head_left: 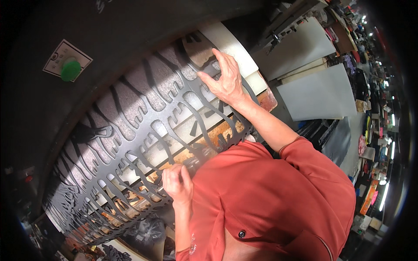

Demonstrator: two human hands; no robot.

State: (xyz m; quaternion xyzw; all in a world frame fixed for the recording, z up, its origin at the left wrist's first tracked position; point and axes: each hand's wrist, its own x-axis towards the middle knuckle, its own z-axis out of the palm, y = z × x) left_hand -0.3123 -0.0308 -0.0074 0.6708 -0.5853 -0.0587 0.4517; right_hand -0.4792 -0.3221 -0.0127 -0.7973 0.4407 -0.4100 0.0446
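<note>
A dark grey sheet [130, 135] with many long curved cut-outs lies across a pale board [187, 126], like a web of strips left after cutting. My right hand [226, 82] rests at its right end, thumb and fingers spread apart over the strips. Closer to my body, my left hand [177, 182] is closed at the near edge of the sheet, fingers curled round that edge. Its fingertips are partly hidden. Small loose dark pieces [193, 127] show in some of the openings.
A large dark machine body [104, 39] with a green button [70, 69] overhangs the far side. Whitish sheets [318, 93] stand on the right. A dark plastic bag [148, 230] sits below the near edge, and cluttered shelves line the far right.
</note>
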